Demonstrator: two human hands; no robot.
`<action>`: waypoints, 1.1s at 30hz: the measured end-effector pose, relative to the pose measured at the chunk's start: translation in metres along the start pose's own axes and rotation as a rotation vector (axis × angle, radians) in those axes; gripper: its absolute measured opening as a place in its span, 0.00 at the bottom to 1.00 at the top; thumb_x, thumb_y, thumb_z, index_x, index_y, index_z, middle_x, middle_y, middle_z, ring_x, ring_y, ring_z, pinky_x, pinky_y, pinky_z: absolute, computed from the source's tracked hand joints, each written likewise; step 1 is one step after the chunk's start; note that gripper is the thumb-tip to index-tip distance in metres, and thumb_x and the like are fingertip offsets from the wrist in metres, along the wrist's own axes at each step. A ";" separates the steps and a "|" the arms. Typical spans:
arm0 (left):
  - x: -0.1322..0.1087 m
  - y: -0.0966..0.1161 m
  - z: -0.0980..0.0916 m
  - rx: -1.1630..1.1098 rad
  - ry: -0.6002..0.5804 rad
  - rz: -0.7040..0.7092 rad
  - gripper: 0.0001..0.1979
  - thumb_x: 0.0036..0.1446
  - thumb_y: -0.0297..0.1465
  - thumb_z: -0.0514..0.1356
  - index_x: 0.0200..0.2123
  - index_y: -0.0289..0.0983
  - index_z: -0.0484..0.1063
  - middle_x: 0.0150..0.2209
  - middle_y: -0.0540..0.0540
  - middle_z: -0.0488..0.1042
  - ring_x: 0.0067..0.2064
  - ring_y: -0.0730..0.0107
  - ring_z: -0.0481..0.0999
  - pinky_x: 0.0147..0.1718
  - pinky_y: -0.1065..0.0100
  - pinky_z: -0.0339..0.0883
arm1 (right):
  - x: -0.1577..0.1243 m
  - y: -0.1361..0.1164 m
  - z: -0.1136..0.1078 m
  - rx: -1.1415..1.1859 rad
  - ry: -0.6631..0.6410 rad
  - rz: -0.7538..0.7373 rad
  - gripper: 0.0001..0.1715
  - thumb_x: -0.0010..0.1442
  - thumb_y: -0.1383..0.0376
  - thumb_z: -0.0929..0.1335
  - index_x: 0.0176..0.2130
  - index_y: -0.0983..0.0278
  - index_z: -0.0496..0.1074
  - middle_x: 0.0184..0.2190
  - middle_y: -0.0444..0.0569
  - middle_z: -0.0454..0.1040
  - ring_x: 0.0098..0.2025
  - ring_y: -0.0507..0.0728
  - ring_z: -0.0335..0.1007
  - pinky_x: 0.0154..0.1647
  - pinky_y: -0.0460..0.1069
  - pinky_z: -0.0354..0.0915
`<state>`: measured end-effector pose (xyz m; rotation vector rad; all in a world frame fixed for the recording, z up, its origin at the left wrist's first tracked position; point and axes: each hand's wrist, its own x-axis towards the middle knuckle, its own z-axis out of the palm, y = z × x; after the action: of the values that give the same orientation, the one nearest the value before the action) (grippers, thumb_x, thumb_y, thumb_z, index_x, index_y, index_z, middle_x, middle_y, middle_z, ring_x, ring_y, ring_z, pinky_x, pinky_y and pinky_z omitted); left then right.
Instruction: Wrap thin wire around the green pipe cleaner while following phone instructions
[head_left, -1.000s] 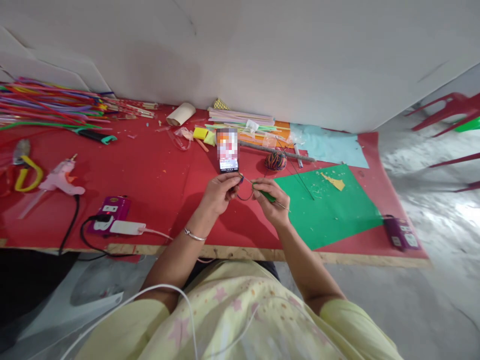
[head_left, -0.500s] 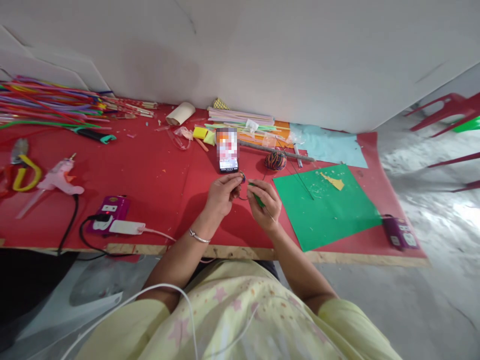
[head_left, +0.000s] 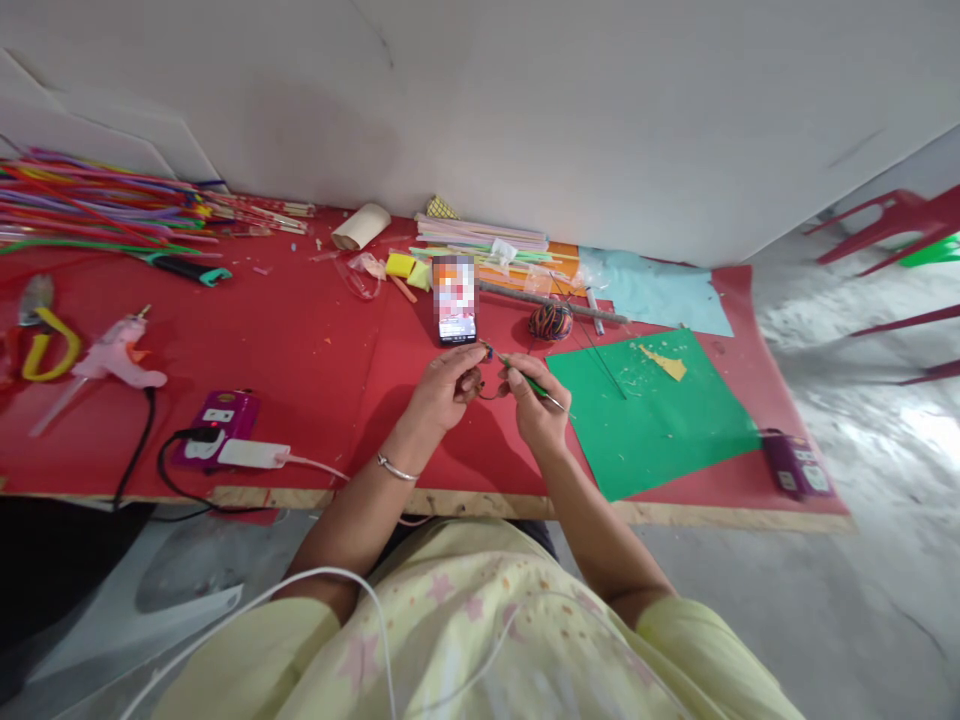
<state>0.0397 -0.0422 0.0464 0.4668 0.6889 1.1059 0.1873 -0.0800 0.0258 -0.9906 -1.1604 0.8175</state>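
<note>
Between thumb and fingers, my left hand (head_left: 445, 388) pinches a small dark multicoloured piece of yarn work (head_left: 487, 353). My right hand (head_left: 538, 402) is closed around the green handle of a crochet hook (head_left: 537, 388), whose thin metal end sticks out to the right. The hook's tip points at the yarn piece; whether it goes through a loop is too small to tell. A strand of yarn (head_left: 491, 397) hangs between the two hands. Just beyond them lies a multicoloured ball of yarn (head_left: 550, 321). A lit phone (head_left: 455, 300) stands behind my left hand.
A green sheet (head_left: 660, 425) with scraps lies to the right, near a purple power strip (head_left: 796, 465). Leftward are another power strip (head_left: 217, 430), a pink glue gun (head_left: 120, 352) and yellow-handled pliers (head_left: 51, 340). A stick (head_left: 540, 297) and a cardboard tube (head_left: 361, 228) lie farther back.
My right hand has shifted slightly right and turned, so the hook now lies more level with its green handle in plainer view. My left hand stays almost in place with the yarn piece.
</note>
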 end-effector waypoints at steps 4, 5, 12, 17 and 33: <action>0.001 0.000 0.001 -0.010 0.025 0.002 0.19 0.38 0.32 0.78 0.33 0.34 0.78 0.19 0.57 0.64 0.19 0.86 0.56 0.16 0.78 0.43 | -0.001 0.002 0.001 0.018 -0.015 0.002 0.11 0.63 0.57 0.75 0.46 0.54 0.84 0.46 0.50 0.81 0.41 0.56 0.78 0.32 0.49 0.78; 0.002 0.000 0.000 -0.012 0.034 0.006 0.18 0.37 0.31 0.78 0.33 0.34 0.78 0.20 0.57 0.65 0.19 0.86 0.56 0.16 0.78 0.43 | -0.001 0.003 0.001 0.022 -0.017 -0.006 0.11 0.64 0.58 0.75 0.46 0.54 0.84 0.46 0.50 0.81 0.41 0.55 0.78 0.32 0.49 0.78; 0.004 -0.001 -0.001 -0.023 0.053 0.022 0.16 0.38 0.28 0.76 0.34 0.34 0.82 0.21 0.54 0.69 0.19 0.87 0.56 0.17 0.78 0.43 | 0.000 0.007 -0.001 0.053 -0.009 0.036 0.11 0.64 0.57 0.74 0.46 0.55 0.84 0.47 0.50 0.80 0.40 0.55 0.78 0.32 0.50 0.78; 0.004 0.000 -0.003 0.000 0.063 0.004 0.17 0.37 0.28 0.76 0.35 0.34 0.83 0.25 0.51 0.75 0.19 0.89 0.55 0.17 0.77 0.43 | 0.009 0.006 -0.014 0.022 -0.104 0.001 0.10 0.63 0.56 0.75 0.44 0.55 0.84 0.47 0.51 0.80 0.41 0.56 0.78 0.32 0.50 0.79; 0.005 0.003 -0.005 0.064 0.089 -0.014 0.16 0.36 0.26 0.75 0.34 0.33 0.83 0.19 0.54 0.68 0.18 0.86 0.56 0.17 0.77 0.39 | 0.019 -0.010 -0.035 -0.164 -0.226 -0.126 0.10 0.64 0.64 0.74 0.46 0.54 0.84 0.45 0.50 0.83 0.40 0.55 0.81 0.38 0.51 0.78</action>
<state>0.0357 -0.0365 0.0437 0.4688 0.8062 1.0986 0.2258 -0.0731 0.0385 -0.9643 -1.4888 0.7558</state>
